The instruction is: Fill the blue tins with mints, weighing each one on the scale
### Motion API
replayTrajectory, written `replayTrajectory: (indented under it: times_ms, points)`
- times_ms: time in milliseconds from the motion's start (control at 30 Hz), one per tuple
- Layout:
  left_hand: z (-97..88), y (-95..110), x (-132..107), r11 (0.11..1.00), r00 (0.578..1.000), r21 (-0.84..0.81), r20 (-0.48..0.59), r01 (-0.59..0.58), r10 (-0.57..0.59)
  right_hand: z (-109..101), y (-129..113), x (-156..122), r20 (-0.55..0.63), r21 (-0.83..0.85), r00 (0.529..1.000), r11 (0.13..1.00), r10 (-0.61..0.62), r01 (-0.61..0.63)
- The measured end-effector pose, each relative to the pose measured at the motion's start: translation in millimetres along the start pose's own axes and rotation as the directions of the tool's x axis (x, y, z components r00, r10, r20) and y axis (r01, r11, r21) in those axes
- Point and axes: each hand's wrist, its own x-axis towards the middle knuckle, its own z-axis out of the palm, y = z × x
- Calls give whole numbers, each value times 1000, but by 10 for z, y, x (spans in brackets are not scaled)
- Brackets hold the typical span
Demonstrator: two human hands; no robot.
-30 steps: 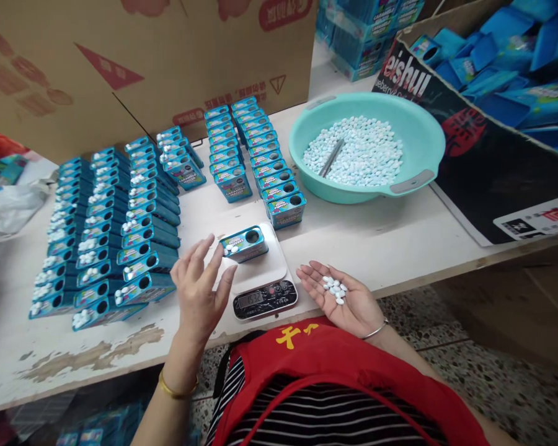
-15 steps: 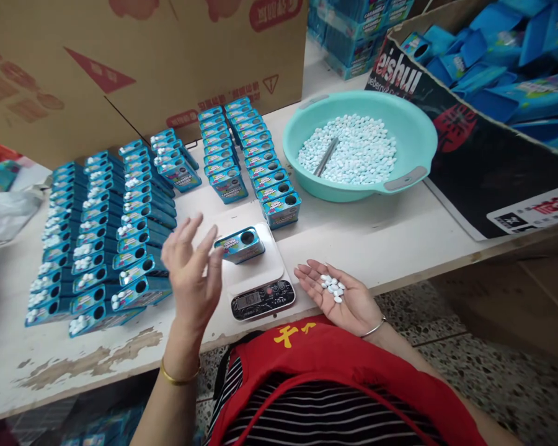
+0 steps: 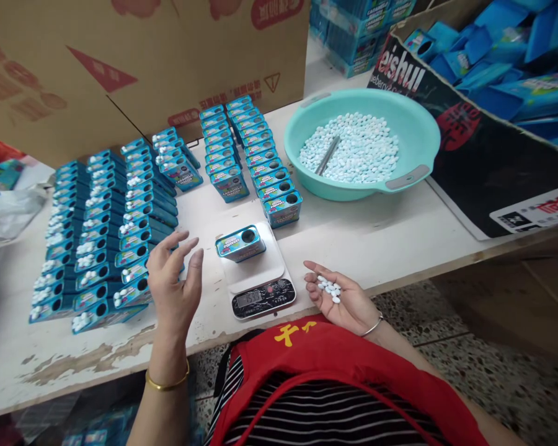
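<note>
A blue candy tin (image 3: 240, 243) with a round hole in its top stands upright on a small white kitchen scale (image 3: 264, 303), whose display is lit. Left of the scale, my left hand (image 3: 174, 275) hovers with fingers apart and nothing in it, in front of the nearest filled tins. My right hand (image 3: 344, 300) is turned palm up to the right of the scale, its fingers curling around several white candies (image 3: 329, 288). Rows of blue tins (image 3: 97, 248) with white candies heaped on their tops cover the left of the table.
A turquoise basin (image 3: 363, 192) of white candies holds a metal tool, perhaps tweezers (image 3: 328, 155). Two rows of tins (image 3: 281, 207) without candies on top stand beside it. A large cardboard box (image 3: 167, 62) borders the back; a box (image 3: 483, 167) of blue containers stands right.
My left hand has moved left, away from the tin on the scale. The fingers of my right hand have curled in more around the candies.
</note>
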Motion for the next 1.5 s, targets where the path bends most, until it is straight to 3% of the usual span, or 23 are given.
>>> replayTrajectory:
  times_ms: [167,367,533,600,700,733,867,967,1067,1133,1267,1500]
  points:
    - [65,13,7,999,999,-27,40,-32,33,30,9,-3,-29,-13,999,1000,20,-20]
    - [123,28,23,993,987,-56,123,-101,107,19,21,-1,64,8,998,1000,17,-18]
    - [173,301,4,967,965,-121,115,-223,237,120,37,12,120,16,991,998,60,-62]
    - [230,504,-40,923,914,-237,204,-302,351,193,46,16,175,30,981,995,87,-94]
    - [356,779,-123,850,773,-388,388,-356,501,291,64,10,244,55,965,992,99,-115]
    - [398,840,-148,847,746,-393,424,-359,513,315,71,4,259,60,961,991,96,-115]
    - [477,899,-193,861,734,-321,455,-393,505,359,99,-15,301,62,946,988,118,-143]
    - [412,832,-135,851,760,-310,390,-423,520,342,110,-5,286,63,949,986,133,-157]
    - [319,716,24,889,874,-241,209,-388,438,305,107,17,258,54,958,988,127,-146]
    - [287,610,151,930,929,-146,114,-336,353,277,101,26,252,42,960,990,118,-132]
    - [273,367,305,966,954,-57,153,-253,259,223,83,21,240,29,966,994,97,-107]
    - [133,82,217,994,993,-83,90,-74,81,167,21,15,179,23,983,999,30,-34]
